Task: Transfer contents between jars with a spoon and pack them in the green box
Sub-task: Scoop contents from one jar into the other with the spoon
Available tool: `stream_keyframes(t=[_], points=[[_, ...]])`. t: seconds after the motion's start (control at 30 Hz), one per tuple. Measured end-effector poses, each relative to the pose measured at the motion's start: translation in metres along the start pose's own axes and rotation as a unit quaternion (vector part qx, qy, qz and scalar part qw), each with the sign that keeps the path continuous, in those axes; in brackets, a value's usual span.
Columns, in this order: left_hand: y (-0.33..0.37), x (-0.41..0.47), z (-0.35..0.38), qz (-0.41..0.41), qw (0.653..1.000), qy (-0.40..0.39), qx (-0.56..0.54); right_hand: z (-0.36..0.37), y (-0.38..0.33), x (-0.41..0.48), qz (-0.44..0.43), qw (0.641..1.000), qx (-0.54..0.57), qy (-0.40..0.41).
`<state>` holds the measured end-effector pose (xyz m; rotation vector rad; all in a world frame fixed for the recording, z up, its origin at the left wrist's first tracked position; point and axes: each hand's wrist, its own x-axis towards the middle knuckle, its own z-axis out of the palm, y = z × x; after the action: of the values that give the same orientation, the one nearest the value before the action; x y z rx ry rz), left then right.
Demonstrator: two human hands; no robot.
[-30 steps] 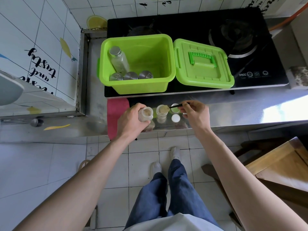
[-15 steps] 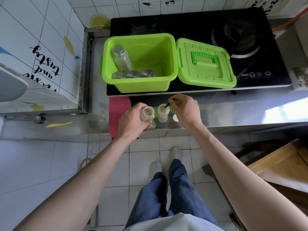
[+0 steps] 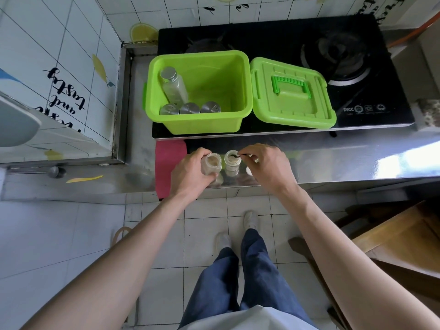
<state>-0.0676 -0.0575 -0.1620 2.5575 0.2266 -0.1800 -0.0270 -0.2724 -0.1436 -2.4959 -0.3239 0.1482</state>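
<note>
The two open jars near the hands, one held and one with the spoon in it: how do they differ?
The left jar is gripped by the left hand; the right jar stands free on the steel counter. The spoon, pinched by the right hand, dips into the right jar only. The left jar's contents look tan, the right jar's paler. Both are small, clear and lidless.

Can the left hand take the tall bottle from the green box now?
Probably not yet: the left hand grips an open jar. The green box is uncovered, so nothing blocks the tall bottle.
</note>
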Motion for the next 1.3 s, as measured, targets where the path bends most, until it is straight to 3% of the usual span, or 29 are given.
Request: stream_keyframes(t=[0.3,0.47,0.73,0.87,0.97,1.1,1.2,1.3], points=[[0.006,0.005,-0.004,0.003,1.000,0.007,-0.005,0.001,-0.008,-0.004,0.019,0.999,0.018,0.047],[0.006,0.005,-0.006,0.004,1.000,0.008,-0.011,-0.003,-0.008,-0.007,0.058,0.990,0.096,0.086],[0.011,0.006,-0.011,0.003,1.000,0.018,-0.012,-0.027,-0.022,-0.017,0.150,0.933,0.280,0.168],[0.015,0.007,-0.012,0.002,1.000,0.021,-0.005,-0.035,-0.036,-0.017,0.126,0.924,0.323,0.163],[0.019,0.005,-0.014,0.008,0.999,0.031,0.008,-0.035,-0.047,-0.015,0.073,0.945,0.280,0.153],[0.025,0.003,-0.014,0.022,0.999,0.047,0.007,-0.028,-0.056,-0.013,-0.041,0.980,0.142,0.136],[0.029,0.002,-0.016,0.034,0.998,0.055,0.015,-0.020,-0.057,-0.009,-0.125,0.983,-0.004,0.135],[0.032,0.001,-0.018,0.041,0.997,0.062,0.008,-0.012,-0.055,-0.007,-0.144,0.979,-0.066,0.129]])
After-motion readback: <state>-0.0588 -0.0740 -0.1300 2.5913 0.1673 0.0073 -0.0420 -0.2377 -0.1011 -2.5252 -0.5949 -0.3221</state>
